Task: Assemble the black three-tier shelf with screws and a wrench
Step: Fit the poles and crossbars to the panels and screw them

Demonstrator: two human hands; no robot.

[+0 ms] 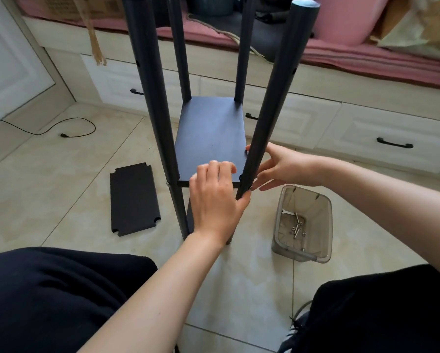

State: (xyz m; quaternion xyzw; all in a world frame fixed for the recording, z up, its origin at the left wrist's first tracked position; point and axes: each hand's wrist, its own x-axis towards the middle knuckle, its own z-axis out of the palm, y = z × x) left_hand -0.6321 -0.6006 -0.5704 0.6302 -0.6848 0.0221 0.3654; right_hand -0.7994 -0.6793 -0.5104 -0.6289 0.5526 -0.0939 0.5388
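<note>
Currently, we have the middle board (pixel 211 138) seated between four posts; one loose board (pixel 133 200) lies on the floor, left of our fingers. Our left hand (pixel 215 197) presses the board edge, thumb against the near right post (pixel 269 103). Our right hand (pixel 281 165) rests relaxed behind that post. The bin (pixel 303 222), below the right fingers, holds screws (pixel 297 226) and wrench (pixel 286 212).

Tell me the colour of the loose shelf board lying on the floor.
Black, matte. The loose shelf board shows plainly in the head view, lying flat on the pale floor tiles.
</note>
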